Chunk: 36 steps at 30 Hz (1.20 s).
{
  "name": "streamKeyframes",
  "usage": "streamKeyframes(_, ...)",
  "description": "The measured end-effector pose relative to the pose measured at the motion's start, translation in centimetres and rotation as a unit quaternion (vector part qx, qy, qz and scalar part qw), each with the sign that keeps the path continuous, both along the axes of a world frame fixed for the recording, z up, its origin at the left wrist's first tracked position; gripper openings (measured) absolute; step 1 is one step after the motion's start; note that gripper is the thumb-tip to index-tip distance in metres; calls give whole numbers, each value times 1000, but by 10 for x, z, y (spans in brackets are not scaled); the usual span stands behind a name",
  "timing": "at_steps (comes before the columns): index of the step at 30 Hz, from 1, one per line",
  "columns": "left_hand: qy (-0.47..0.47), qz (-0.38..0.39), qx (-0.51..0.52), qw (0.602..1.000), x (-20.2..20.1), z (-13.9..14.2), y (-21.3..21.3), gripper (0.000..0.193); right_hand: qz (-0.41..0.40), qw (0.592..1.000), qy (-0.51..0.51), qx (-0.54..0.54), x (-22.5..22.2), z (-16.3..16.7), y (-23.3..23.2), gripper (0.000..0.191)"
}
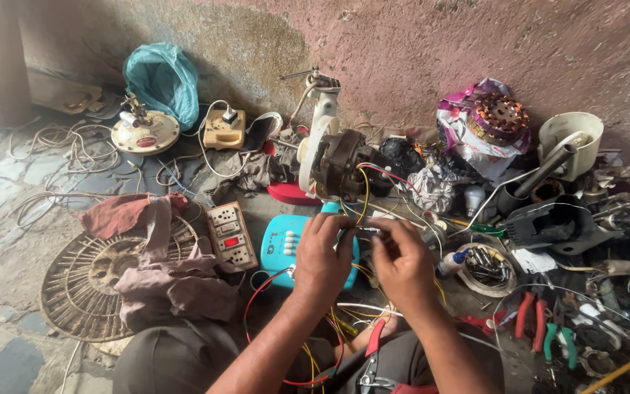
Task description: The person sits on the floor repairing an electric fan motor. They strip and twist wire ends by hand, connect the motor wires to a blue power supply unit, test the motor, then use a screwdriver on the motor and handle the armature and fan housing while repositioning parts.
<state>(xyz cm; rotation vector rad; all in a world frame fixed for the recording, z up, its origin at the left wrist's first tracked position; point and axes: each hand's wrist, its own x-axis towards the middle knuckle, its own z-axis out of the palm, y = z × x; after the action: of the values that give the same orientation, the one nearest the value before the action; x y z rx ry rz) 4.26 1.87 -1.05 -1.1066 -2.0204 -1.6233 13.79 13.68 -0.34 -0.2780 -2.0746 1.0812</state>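
Midway, at centre frame, the left hand point(320, 255) and right hand point(401, 260) pinch closed on thin wires point(364, 191) running from the stripped fan motor point(340, 162) just above, its casing already off, the wire ends seemingly yet to be joined.

A makeshift repair workshop for electrical appliances is shown, set up on a rough floor point(9, 197) against a stained plaster wall point(417, 44). A stripped fan motor point(340, 162) with loose wires, a fan guard point(82, 284), a switchboard point(231, 235), a copper winding point(499, 117), pliers point(530, 314), a tin of screws point(486, 268) and tangled cables point(67, 146) are scattered about.
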Motion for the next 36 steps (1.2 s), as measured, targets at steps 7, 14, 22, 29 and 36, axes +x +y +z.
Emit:
streamKeyframes(7,-560,-245,300,732,-31,-27,4,4,-62,988,-24,138,-18,22,-13,13)
streamKeyframes(14,-677,-441,274,521,-70,-51,6,9,-77,991,-21,109,-19,23,-2,7)
streamKeyframes(22,-584,-272,132,753,-69,-63,7,12,-61,972,-35,226,-14,16,-5,11)
streamKeyframes(29,-426,-216,76,875,-55,-57,13,22,-79,958,-93,259,-12,19,-12,19)
streamKeyframes(36,-418,-190,42,887,-49,-48,-3,48,-71,970,-36,232,9,20,-22,36)
